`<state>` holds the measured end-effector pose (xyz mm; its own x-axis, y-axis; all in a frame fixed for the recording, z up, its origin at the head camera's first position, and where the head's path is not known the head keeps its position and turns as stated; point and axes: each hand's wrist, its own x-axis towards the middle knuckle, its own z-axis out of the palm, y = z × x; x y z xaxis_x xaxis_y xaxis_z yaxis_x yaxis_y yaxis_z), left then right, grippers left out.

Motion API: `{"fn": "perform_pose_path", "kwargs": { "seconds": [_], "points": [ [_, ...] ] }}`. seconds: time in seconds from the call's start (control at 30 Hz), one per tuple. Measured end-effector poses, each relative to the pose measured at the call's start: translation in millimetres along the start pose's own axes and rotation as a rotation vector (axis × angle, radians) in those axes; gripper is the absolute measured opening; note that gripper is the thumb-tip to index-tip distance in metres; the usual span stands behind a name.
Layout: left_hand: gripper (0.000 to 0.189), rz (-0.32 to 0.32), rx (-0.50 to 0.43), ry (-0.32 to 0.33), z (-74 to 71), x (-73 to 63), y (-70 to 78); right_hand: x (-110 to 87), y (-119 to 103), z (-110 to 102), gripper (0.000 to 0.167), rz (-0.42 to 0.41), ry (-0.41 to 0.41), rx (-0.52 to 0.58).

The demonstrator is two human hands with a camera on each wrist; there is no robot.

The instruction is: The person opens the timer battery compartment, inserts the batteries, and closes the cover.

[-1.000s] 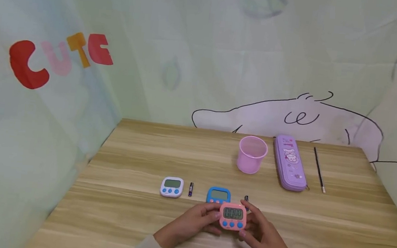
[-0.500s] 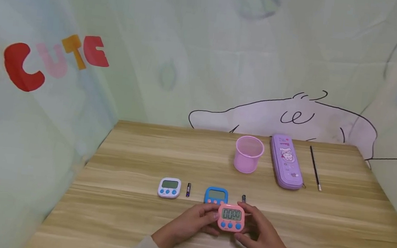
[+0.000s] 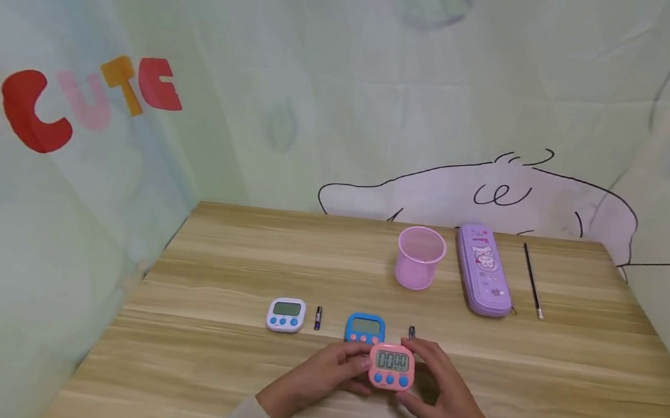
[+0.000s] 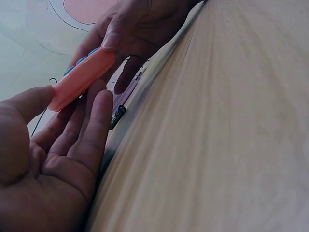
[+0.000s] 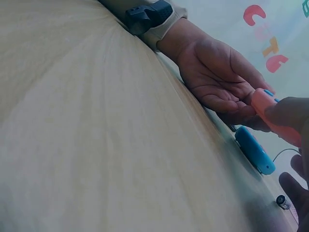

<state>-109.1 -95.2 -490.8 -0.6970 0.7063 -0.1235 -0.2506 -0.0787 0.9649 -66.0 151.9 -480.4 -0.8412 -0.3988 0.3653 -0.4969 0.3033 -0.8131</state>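
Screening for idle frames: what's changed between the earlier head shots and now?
No clear move; nothing taken hold of or let go. The head view shifted slightly, nudging the tabletop things left in the picture. Unchanged: left hand and right hand hold pink timer; white timer, blue timer, cup, pencil case stayed put.

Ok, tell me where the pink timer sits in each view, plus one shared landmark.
Head: pink timer, low, just right of centre.
Left wrist: pink timer, upper left, edge-on.
Right wrist: pink timer, far right, mid-height, partly covered.
Shared landmark: the left hand, holding it in each.
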Motion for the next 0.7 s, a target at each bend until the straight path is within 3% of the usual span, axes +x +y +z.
{"fn": "perform_pose_path", "kwargs": {
  "seconds": [0.3, 0.53, 0.7],
  "points": [
    [0.044, -0.010, 0.006, -0.036, 1.3, 0.3, 1.4, -0.5, -16, -4, 0.076, -0.033, 0.010, -0.099],
    [0.044, -0.018, 0.029, -0.033, 0.7, -0.5, 2.3, -6.3, 22, 1, 0.075, -0.004, -0.004, -0.129],
    [0.043, -0.005, 0.034, -0.048, 2.0, -3.0, 4.4, -5.9, 22, 0, 0.074, -0.009, -0.015, -0.148]
  ]
}}
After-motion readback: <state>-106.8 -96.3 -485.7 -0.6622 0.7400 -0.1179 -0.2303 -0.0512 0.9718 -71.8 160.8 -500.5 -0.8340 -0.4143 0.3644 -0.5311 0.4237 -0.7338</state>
